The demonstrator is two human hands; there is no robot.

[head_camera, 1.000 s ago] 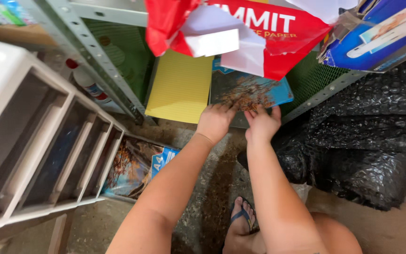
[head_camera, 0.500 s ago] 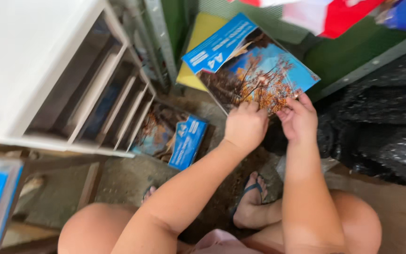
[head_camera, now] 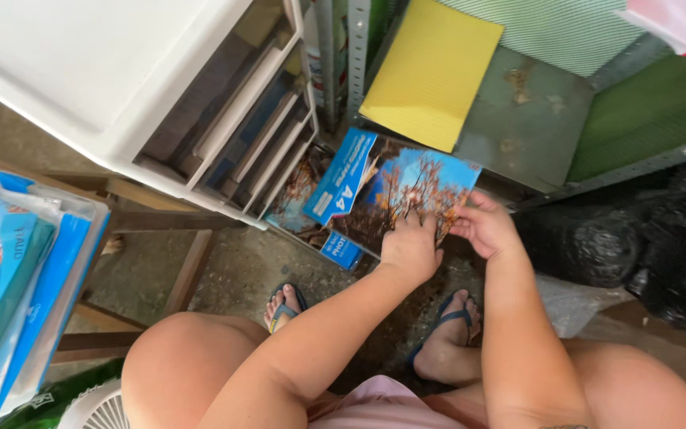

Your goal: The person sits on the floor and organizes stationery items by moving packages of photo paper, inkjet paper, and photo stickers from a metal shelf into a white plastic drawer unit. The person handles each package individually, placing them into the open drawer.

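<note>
- Down at floor level, in the head view, the person squats with both hands on a pack of paper (head_camera: 395,195), a flat packet with a picture of orange trees against blue sky and a blue band along one end.
- Left hand (head_camera: 410,248) lies on the pack's lower edge, fingers curled over it and pressing on its face.
- Right hand (head_camera: 484,226) holds the pack's lower right corner, thumb on top and fingers folded round the edge.
- The pack is held tilted, just above a second pack (head_camera: 311,210) of the same kind, which leans on the ground against the foot of a white drawer unit (head_camera: 121,71).
- The drawer unit stands to the left, its open slots facing the person.
- Behind the held pack, a yellow sheet (head_camera: 430,71) lies on a grey metal shelf (head_camera: 533,127), with green mesh beside it.
- Black plastic bags (head_camera: 645,246) are heaped to the right, near the right hand.
- At the far left edge, a stack of more blue packs (head_camera: 17,294) sits in clear wrap.
- Both feet wear blue flip-flops (head_camera: 446,318) on the rough concrete floor (head_camera: 240,270) below the hands.
</note>
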